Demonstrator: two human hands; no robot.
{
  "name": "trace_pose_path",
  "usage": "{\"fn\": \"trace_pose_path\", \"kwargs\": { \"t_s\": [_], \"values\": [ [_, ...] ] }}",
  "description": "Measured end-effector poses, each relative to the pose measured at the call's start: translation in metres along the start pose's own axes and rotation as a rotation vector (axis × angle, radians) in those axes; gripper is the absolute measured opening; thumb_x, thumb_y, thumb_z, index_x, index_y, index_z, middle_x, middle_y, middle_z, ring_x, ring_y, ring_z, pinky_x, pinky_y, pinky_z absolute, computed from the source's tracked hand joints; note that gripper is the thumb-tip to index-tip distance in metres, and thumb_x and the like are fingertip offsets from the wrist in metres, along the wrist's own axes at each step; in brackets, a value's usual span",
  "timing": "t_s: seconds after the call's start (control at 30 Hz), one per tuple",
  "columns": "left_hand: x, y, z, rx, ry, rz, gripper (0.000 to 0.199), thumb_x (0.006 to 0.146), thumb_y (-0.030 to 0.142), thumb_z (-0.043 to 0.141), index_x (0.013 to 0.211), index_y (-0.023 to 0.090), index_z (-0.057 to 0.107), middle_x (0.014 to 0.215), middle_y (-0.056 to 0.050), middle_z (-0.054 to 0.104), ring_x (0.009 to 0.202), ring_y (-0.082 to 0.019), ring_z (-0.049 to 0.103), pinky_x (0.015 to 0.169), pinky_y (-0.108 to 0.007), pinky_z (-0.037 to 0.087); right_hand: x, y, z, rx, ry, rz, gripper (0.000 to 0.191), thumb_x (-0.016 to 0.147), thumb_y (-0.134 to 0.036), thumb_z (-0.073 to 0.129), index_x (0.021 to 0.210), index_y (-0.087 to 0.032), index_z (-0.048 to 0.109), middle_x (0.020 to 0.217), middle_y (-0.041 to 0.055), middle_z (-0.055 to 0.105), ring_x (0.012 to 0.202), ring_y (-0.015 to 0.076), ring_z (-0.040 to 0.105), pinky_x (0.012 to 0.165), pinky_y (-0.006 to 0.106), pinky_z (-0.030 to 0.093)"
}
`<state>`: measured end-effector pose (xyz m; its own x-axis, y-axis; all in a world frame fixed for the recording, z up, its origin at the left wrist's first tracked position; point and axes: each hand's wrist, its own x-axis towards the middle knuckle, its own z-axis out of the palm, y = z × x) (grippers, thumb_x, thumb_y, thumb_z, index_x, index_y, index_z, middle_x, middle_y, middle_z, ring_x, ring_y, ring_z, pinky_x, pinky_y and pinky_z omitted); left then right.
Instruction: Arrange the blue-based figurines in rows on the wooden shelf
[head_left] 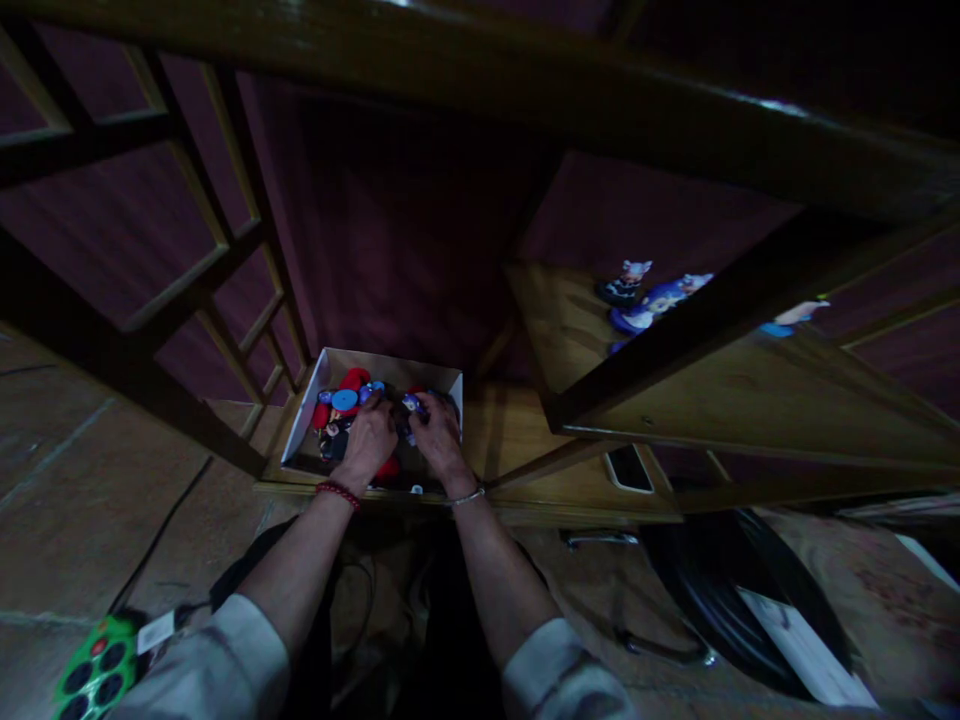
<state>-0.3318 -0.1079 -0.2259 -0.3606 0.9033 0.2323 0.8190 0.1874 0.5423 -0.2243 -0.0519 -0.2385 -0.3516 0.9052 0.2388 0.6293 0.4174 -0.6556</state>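
Note:
A shallow white box [301, 420] of small figurines stands on the low wooden shelf. Both my hands reach into it. My left hand [371, 437] is closed, its fingertips on a small blue-purple figurine [367, 394] by a round blue disc [345, 401]. Its fingertips are partly lost in shadow. Between the thumb and fingers of my right hand [437, 432] is a little blue-and-white figurine [412, 403]. Red and dark figurines [335, 442] lie left of my left hand, and more red shows beneath it. My hands cover part of the box's contents.
Several figurines [651, 305] stand on the raised wooden shelf [559, 320] to the right. A phone [629, 468] lies on the lower board. Wooden lattice [202, 290] flanks the box, and a thick beam [480, 70] crosses above. A green power strip [97, 668] is on the floor.

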Motion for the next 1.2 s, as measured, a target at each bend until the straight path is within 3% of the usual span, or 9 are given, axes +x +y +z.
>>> {"fn": "trace_pose_path", "kwargs": {
  "t_s": [0.2,0.33,0.53,0.73,0.87,0.97,1.07,1.2],
  "values": [
    [0.01,0.012,-0.001,0.204,0.027,0.02,0.032,0.075,0.012,0.04,0.099,0.011,0.061,0.114,-0.015,0.056,0.112,-0.029,0.043,0.09,-0.041,0.038,-0.009,-0.002,-0.006,0.101,0.015,-0.067,0.039,0.076,-0.015,0.044,0.114,-0.018,0.053,0.11,0.0081,0.055,0.104,0.0192,0.048,0.096,0.035,0.037],
    [0.015,0.012,-0.005,0.264,-0.067,-0.028,0.029,0.073,0.017,0.045,0.097,0.015,0.062,0.12,-0.013,0.053,0.117,-0.034,0.038,0.087,-0.047,0.036,-0.01,-0.005,-0.013,0.204,0.042,-0.023,0.041,0.078,-0.014,0.041,0.118,-0.019,0.05,0.113,0.0082,0.052,0.103,0.0178,0.049,0.093,0.032,0.039],
    [0.019,-0.004,-0.01,0.278,-0.153,0.01,0.026,0.075,0.012,0.041,0.09,0.014,0.063,0.095,-0.011,0.065,0.099,-0.023,0.054,0.088,-0.036,0.038,-0.007,-0.003,-0.025,0.297,0.046,0.066,0.041,0.077,-0.015,0.042,0.116,-0.022,0.052,0.109,0.0054,0.055,0.095,0.0166,0.052,0.089,0.031,0.041],
    [0.016,-0.015,-0.022,0.18,-0.155,0.103,0.034,0.075,0.009,0.038,0.095,0.016,0.065,0.103,-0.008,0.064,0.101,-0.019,0.055,0.089,-0.027,0.04,-0.01,0.003,-0.033,0.313,0.01,0.054,0.037,0.073,-0.016,0.046,0.108,-0.024,0.056,0.102,0.0026,0.058,0.088,0.0153,0.054,0.085,0.03,0.043],
    [0.01,-0.019,-0.036,0.199,-0.19,0.044,0.033,0.079,0.015,0.039,0.098,0.02,0.066,0.097,-0.006,0.067,0.092,-0.018,0.059,0.084,-0.027,0.043,-0.012,0.004,-0.034,0.296,-0.023,0.038,0.037,0.072,-0.015,0.047,0.108,-0.022,0.055,0.1,0.0032,0.06,0.087,0.0152,0.055,0.084,0.03,0.043],
    [0.004,-0.018,-0.041,0.231,-0.235,0.116,0.03,0.079,0.018,0.041,0.095,0.021,0.067,0.096,-0.005,0.067,0.092,-0.018,0.057,0.082,-0.027,0.043,-0.012,0.004,-0.032,0.294,-0.037,0.022,0.036,0.072,-0.016,0.048,0.106,-0.021,0.055,0.097,0.0034,0.061,0.085,0.0151,0.056,0.083,0.03,0.044],
    [-0.002,-0.011,-0.039,0.301,-0.307,0.209,0.025,0.077,0.02,0.045,0.086,0.02,0.068,0.091,-0.007,0.067,0.097,-0.021,0.054,0.085,-0.029,0.041,-0.013,0.004,-0.029,0.312,-0.057,0.019,0.035,0.072,-0.017,0.048,0.105,-0.021,0.055,0.094,0.0027,0.061,0.081,0.0144,0.057,0.08,0.03,0.045],
    [-0.008,0.001,-0.031,0.42,-0.34,0.193,0.02,0.072,0.023,0.052,0.08,0.014,0.068,0.089,-0.013,0.065,0.099,-0.026,0.051,0.087,-0.035,0.038,-0.016,0.003,-0.025,0.385,-0.09,0.053,0.036,0.072,-0.02,0.048,0.107,-0.023,0.054,0.093,0.0021,0.06,0.077,0.0135,0.056,0.074,0.028,0.047]
  ]
}}
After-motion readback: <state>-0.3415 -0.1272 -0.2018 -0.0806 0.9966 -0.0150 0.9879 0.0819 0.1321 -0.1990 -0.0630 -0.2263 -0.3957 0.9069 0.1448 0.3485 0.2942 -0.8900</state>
